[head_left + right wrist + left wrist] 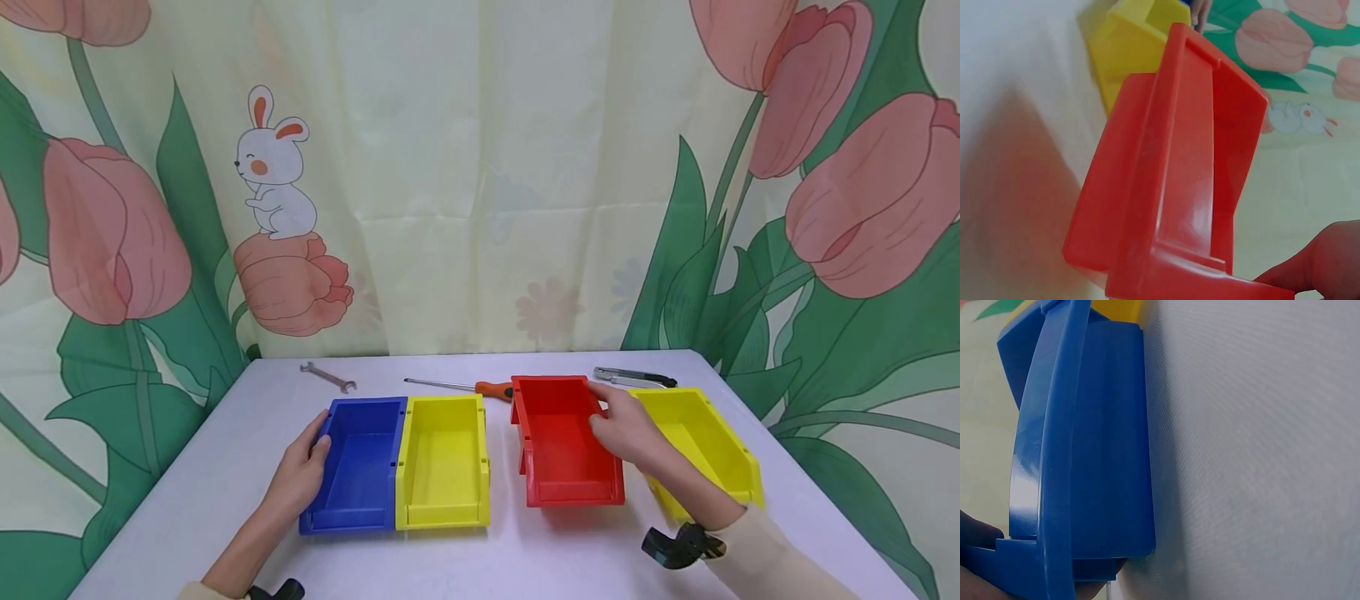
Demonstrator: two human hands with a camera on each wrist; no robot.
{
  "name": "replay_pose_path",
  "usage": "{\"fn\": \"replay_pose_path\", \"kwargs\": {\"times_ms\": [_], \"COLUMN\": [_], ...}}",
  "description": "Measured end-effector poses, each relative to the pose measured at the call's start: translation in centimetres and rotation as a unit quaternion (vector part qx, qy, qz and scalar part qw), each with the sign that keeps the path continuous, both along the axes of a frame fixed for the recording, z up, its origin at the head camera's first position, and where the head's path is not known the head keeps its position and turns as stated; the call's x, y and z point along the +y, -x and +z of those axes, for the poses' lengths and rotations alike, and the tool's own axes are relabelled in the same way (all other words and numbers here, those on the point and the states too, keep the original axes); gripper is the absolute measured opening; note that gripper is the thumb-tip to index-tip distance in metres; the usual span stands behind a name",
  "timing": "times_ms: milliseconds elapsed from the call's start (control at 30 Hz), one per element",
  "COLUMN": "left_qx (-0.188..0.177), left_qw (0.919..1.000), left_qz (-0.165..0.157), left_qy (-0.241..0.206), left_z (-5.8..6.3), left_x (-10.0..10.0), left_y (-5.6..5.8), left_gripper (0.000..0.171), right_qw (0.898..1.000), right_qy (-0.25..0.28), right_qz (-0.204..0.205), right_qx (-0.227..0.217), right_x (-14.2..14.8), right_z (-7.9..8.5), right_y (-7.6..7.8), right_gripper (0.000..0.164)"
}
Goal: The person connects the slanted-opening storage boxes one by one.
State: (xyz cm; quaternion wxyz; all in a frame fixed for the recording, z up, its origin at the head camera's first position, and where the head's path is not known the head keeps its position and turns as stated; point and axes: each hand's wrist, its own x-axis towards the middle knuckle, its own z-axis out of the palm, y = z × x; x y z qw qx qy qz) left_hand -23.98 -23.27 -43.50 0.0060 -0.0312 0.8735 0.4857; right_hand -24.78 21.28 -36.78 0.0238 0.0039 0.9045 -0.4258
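Holding the red bin by its far right rim, the right hand has it seemingly raised between the yellow bin at centre and the other yellow bin at right. The left hand grips the far left edge of the blue bin, which sits against the centre yellow bin. With a one-sided grip the red bin may tip, so a firm pinch and a level, slow lowering should serve best; the left hand needs only to brace, without shoving. The screwdriver lies close to the red bin's far left corner and could be knocked.

The right wrist view shows the red bin's outer side above its shadow; only the head view shows the wrench at far left.
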Motion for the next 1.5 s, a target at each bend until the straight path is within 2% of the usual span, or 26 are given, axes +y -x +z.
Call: {"fn": "replay_pose_path", "kwargs": {"times_ms": [267, 767, 1500], "left_qx": [0.001, 0.004, 0.004], "left_qw": [1.0, 1.0, 1.0], "left_qz": [-0.002, 0.002, 0.004], "left_qy": [-0.001, 0.002, -0.001], "left_z": [-0.1, -0.2, -0.2], "left_x": [0.0, 0.1, 0.0], "left_y": [-0.1, -0.1, -0.1], "left_gripper": [0.059, 0.059, 0.059], "right_qw": [1.0, 0.999, 0.999], "right_qy": [0.012, 0.043, 0.037], "right_qz": [0.009, 0.012, 0.005], "right_qx": [0.013, -0.005, 0.003], "right_x": [-1.4, -2.7, -3.4], "right_z": [0.7, 1.1, 1.2], "right_y": [-0.1, 0.2, 0.1], "right_gripper": [0.069, 0.069, 0.069]}}
